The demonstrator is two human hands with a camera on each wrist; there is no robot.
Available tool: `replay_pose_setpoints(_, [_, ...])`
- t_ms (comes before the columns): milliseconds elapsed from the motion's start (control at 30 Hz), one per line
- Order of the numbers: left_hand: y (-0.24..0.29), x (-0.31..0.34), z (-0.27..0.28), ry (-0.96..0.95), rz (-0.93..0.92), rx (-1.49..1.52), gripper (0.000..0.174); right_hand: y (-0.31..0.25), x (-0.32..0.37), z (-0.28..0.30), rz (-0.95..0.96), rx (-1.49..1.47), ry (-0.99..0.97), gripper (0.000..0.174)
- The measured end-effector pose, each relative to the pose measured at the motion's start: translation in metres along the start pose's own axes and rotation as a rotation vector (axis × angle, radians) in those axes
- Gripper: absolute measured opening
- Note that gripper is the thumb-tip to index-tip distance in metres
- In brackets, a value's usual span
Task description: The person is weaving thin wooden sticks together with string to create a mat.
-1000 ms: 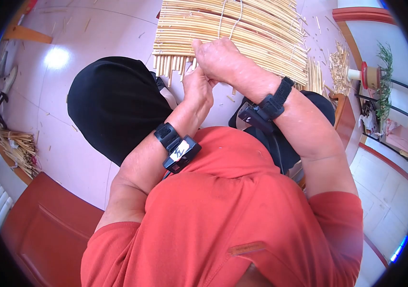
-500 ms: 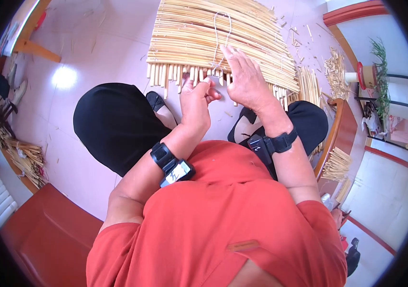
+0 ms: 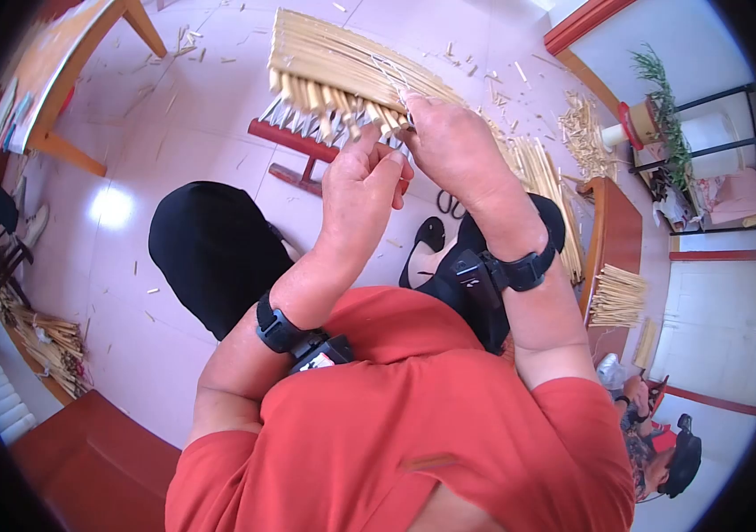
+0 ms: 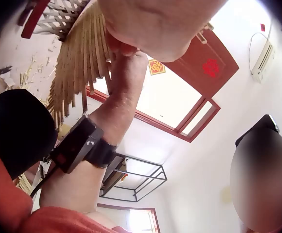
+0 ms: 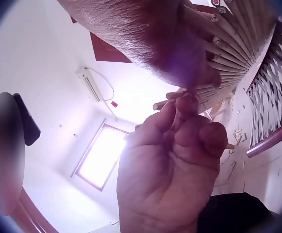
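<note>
A mat of pale reed stalks (image 3: 334,49) is tilted up in the head view, its near row of stalk ends uneven. A light cord (image 3: 389,73) lies looped over its top. My right hand (image 3: 462,146) grips the near edge beside the cord, with fingers curled under the stalks. Just left of it, my left hand (image 3: 356,191) is raised palm inward, fingertips up at the stalk ends and some fingers curled. In the right wrist view the left hand (image 5: 167,160) meets the right hand (image 5: 179,53); I cannot tell what its fingertips pinch.
Beneath the mat shows a red-framed stool (image 3: 294,133) with a woven strap seat. Scissors (image 3: 451,204) lie on the floor near my foot. Loose reeds (image 3: 555,191) and a reed bundle (image 3: 617,297) are at the right. A wooden table (image 3: 68,89) stands far left; another person (image 3: 662,452) sits lower right.
The mat's near edge has come up off the stool, baring the red frame. The right hand, flat on the mat half a second ago, now holds the edge; the left stays near the stalk ends.
</note>
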State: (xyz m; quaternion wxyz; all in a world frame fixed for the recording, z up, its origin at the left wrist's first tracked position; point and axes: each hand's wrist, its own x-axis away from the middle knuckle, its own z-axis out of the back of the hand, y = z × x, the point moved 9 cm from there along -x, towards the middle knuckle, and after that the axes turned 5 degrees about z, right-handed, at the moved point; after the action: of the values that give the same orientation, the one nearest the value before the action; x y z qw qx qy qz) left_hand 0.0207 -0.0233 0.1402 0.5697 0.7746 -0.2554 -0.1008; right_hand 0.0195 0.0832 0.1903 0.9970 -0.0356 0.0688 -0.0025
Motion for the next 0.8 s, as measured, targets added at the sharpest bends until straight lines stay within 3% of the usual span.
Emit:
replay_pose_setpoints(167, [0.006, 0.010, -0.021, -0.132, -0.093, -0.022, 0.033, 0.032, 0.015, 0.062, -0.058, -0.140, 0.198, 0.033])
replay_pose_setpoints(233, [-0.017, 0.008, -0.023, -0.147, -0.019, -0.145, 0.033, 0.041, 0.031, 0.097, -0.073, -0.348, 0.355, 0.027])
replay_pose_setpoints(300, [-0.039, -0.002, -0.019, -0.116, 0.007, -0.044, 0.033, 0.042, 0.046, 0.125, -0.099, -0.263, 0.406, 0.028])
replay_pose_setpoints(367, [-0.053, -0.011, -0.006, 0.035, -0.020, -0.178, 0.043, 0.042, 0.067, 0.150, -0.104, -0.506, 0.568, 0.029])
replay_pose_setpoints(400, [-0.062, -0.016, 0.001, 0.105, -0.005, -0.164, 0.048, 0.046, 0.077, 0.150, -0.200, -0.725, 0.619, 0.028])
replay_pose_setpoints(433, [-0.073, -0.020, 0.011, 0.176, 0.013, -0.151, 0.054, 0.043, 0.082, 0.147, -0.207, -0.709, 0.639, 0.028])
replay_pose_setpoints(467, [-0.092, -0.029, 0.019, 0.130, 0.090, -0.016, 0.066, 0.048, 0.088, 0.138, -0.198, -0.938, 0.724, 0.028])
replay_pose_setpoints(500, [-0.077, -0.017, 0.019, 0.159, 0.103, 0.129, 0.073, 0.052, 0.095, 0.130, -0.186, -1.173, 0.805, 0.027])
replay_pose_setpoints(567, [-0.074, -0.011, 0.034, 0.174, 0.203, 0.226, 0.077, 0.046, 0.102, 0.119, -0.221, -1.231, 0.746, 0.027])
replay_pose_setpoints(633, [-0.090, -0.014, 0.058, 0.196, 0.204, 0.238, 0.076, 0.036, 0.101, 0.109, -0.142, -1.401, 0.776, 0.030])
replay_pose_setpoints(700, [-0.092, -0.016, 0.073, 0.174, 0.165, 0.278, 0.073, 0.040, 0.098, 0.090, -0.146, -1.479, 0.761, 0.036])
replay_pose_setpoints(800, [-0.079, -0.011, 0.101, 0.290, 0.123, 0.235, 0.071, 0.046, 0.094, 0.065, -0.203, -1.585, 0.756, 0.035])
